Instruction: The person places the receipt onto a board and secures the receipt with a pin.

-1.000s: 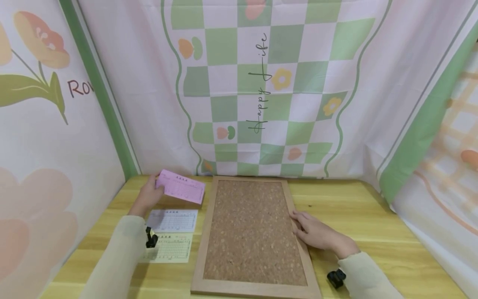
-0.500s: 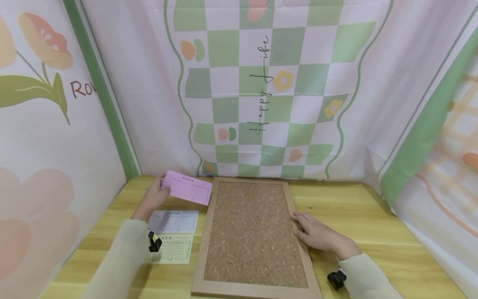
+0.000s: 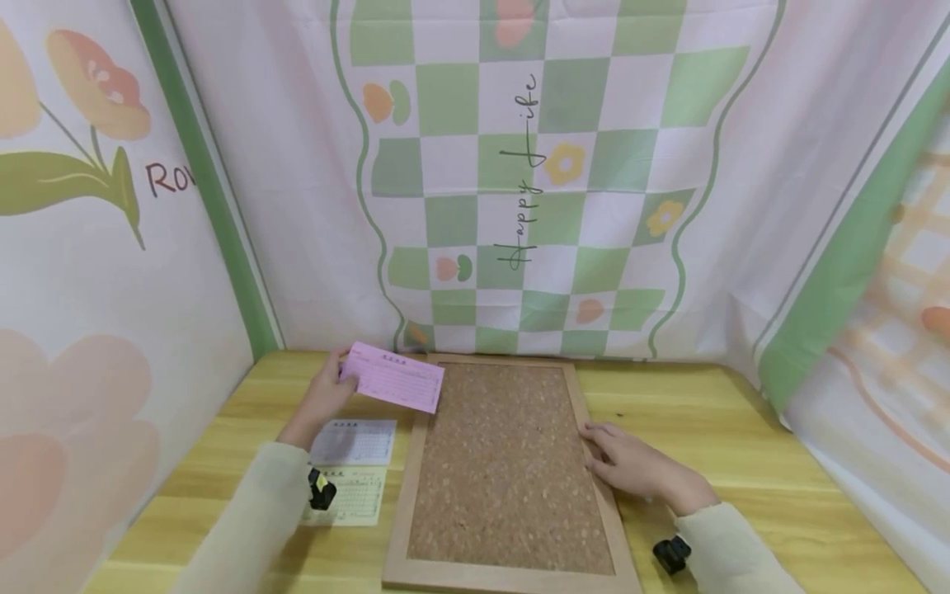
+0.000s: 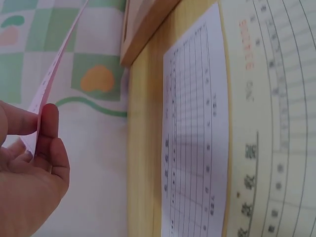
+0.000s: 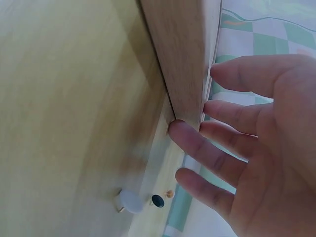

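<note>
A pink printed slip [image 3: 393,378] is pinched between the thumb and fingers of my left hand [image 3: 326,398]. It is raised off the table, tilted, and its right end overlaps the upper left corner of the wood-framed corkboard [image 3: 508,470]. In the left wrist view, the slip [image 4: 52,74] appears nearly edge-on. My right hand [image 3: 634,464] rests its fingertips against the board's right frame edge, fingers extended. The right wrist view shows those fingers [image 5: 237,76] touching the wooden frame [image 5: 180,54].
Left of the board lie a white printed slip [image 3: 359,441] and a pale yellow one [image 3: 352,499], partly behind the left wrist's camera. In the right wrist view, white [image 5: 131,201], black [image 5: 157,201] and orange [image 5: 170,194] thumbtacks lie on the table. Printed curtains surround the table.
My left hand has carried the pink slip to the right, from beside the board to over its upper left corner. The right hand has stayed on the frame.
</note>
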Motion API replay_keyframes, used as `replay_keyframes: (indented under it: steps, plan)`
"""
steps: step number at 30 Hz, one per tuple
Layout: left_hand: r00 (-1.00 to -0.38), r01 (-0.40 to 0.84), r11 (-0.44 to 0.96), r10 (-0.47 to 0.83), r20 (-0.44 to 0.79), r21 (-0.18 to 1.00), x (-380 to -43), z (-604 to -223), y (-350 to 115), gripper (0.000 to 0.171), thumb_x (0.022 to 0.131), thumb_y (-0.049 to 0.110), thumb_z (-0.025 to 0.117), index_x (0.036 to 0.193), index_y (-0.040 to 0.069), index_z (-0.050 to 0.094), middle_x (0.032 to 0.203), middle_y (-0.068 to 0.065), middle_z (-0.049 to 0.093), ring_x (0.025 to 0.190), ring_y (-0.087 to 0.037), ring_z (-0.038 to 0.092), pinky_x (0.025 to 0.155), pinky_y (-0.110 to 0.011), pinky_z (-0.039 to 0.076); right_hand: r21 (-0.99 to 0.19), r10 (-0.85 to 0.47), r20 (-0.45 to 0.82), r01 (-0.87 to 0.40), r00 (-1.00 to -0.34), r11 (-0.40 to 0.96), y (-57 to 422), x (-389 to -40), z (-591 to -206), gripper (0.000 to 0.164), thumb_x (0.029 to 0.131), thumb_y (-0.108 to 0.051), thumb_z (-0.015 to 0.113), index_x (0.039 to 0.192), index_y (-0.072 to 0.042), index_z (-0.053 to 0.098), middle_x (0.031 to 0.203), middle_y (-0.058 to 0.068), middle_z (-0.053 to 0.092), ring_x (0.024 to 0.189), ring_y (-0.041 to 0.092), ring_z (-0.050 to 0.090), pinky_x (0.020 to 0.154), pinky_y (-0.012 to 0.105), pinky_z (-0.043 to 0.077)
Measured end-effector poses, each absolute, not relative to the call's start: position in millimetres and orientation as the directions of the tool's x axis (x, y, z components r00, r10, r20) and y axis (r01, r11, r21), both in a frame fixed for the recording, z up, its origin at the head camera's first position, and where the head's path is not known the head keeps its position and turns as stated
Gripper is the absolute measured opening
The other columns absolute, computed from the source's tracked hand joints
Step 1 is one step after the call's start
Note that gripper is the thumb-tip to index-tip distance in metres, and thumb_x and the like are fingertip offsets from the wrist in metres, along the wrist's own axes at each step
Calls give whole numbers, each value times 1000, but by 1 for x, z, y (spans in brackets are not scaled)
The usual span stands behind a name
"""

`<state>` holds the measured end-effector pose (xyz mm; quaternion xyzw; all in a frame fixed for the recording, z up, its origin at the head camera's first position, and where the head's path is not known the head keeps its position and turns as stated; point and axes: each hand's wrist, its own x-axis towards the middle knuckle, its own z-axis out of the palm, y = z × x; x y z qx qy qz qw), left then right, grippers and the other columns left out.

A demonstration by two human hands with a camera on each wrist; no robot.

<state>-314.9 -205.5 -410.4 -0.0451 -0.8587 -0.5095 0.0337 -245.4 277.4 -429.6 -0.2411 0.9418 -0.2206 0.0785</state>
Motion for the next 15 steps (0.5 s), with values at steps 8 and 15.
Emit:
replay_keyframes:
  steps: [8, 15]
  plan:
    - [-990, 139, 435, 66, 123, 889, -318, -413, -190, 62, 101, 5, 43, 158, 3, 18, 142, -32, 44, 127, -44, 49, 105, -55, 40, -411, -494, -15, -445, -869, 795, 277, -247, -429, 49, 103, -20, 56, 141, 10, 48, 141, 29, 46, 131, 46, 44, 104, 58, 38]
    - [-988, 150, 397, 78, 130, 906, -317, -414, -174, 61, 101, 3, 43, 157, 4, 20, 139, -31, 47, 124, -43, 52, 104, -54, 42, -387, -500, 10, -464, -866, 796, 275, -247, -427, 43, 103, -16, 55, 137, 9, 53, 138, 27, 50, 128, 45, 48, 102, 58, 41]
